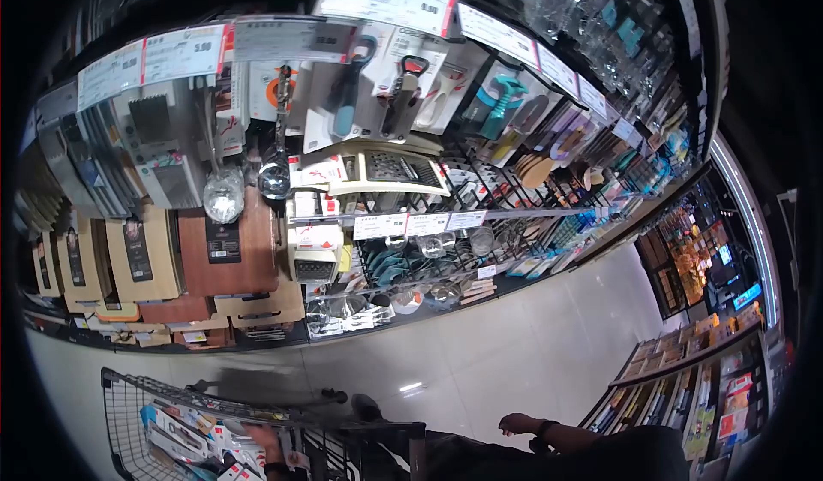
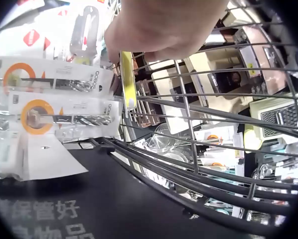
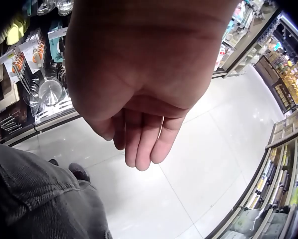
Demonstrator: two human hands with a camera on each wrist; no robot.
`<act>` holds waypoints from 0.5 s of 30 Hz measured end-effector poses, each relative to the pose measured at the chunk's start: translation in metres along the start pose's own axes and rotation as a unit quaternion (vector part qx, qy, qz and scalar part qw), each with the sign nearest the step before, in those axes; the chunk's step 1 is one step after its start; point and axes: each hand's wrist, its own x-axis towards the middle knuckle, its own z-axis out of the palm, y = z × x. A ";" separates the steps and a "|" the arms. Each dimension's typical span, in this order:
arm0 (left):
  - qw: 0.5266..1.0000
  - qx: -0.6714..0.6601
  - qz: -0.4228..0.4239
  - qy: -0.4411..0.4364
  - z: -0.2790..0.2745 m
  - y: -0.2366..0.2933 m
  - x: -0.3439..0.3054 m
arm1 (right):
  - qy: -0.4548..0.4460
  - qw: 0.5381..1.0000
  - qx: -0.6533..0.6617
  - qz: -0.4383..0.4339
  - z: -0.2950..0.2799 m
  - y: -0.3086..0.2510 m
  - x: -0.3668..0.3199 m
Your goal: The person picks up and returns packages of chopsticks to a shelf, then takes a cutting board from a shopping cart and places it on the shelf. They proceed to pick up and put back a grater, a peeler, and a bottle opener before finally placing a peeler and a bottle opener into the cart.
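Several glossy packages (image 2: 64,110) in wire cart (image 1: 124,408) beside left hand (image 2: 164,30) (fingers' spread, hold unclear); right fingers (image 3: 148,142) loosely bent, empty.

A wire shopping cart (image 1: 121,405) on pale floor tiles (image 1: 497,335) carries heaped carded packages (image 2: 72,118), apparently kitchen tools.

A pale tiled floor (image 1: 531,318) is laid along the aisle, and a small streak of light (image 1: 412,387) is reflected in it. One side is lined by a tall shelving unit (image 1: 549,213), along which white price labels (image 1: 384,1) are fixed. The opposite side is bounded by a low rack (image 1: 686,357). Beyond, warmly lit displays (image 1: 693,267) are seen, edged by a bright light strip (image 1: 747,215) and surrounded by darkness.
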 end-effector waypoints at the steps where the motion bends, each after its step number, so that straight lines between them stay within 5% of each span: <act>1: 1.000 0.001 -0.010 0.007 0.005 -0.004 -0.003 | -0.008 1.000 -0.010 -0.002 -0.004 -0.001 -0.001; 4: 1.000 -0.019 0.012 -0.010 -0.002 -0.002 -0.012 | -0.017 0.999 0.022 -0.021 0.003 0.014 0.011; 6: 0.997 -0.070 0.008 -0.033 -0.026 0.056 -0.037 | -0.026 0.996 0.079 0.019 0.000 0.008 0.009; 7: 0.997 0.028 0.038 -0.054 -0.024 0.030 -0.034 | -0.032 0.994 0.096 0.032 0.000 0.002 0.010; 8: 0.970 -0.020 0.225 -0.093 -0.026 0.030 -0.037 | -0.033 0.986 0.158 0.043 0.006 0.013 0.022; 9: 0.950 0.208 0.228 -0.056 -0.030 0.024 -0.045 | -0.042 0.975 0.208 0.063 0.007 0.025 0.033; 10: 0.987 0.129 0.087 -0.029 -0.028 0.011 -0.060 | -0.050 0.969 0.234 0.058 0.002 0.016 0.032; 11: 0.995 0.059 0.070 -0.035 -0.065 0.063 -0.079 | -0.040 0.984 0.162 0.055 0.006 0.012 0.039; 13: 0.989 0.072 0.131 -0.002 -0.079 0.072 -0.096 | -0.039 0.989 0.136 0.031 0.011 0.001 0.033; 14: 0.996 0.051 0.052 -0.052 -0.087 0.076 -0.098 | -0.039 0.990 0.129 0.038 0.007 0.001 0.035; 15: 0.996 0.049 0.048 -0.054 -0.092 0.071 -0.105 | -0.053 0.997 0.002 -0.053 0.007 0.003 0.049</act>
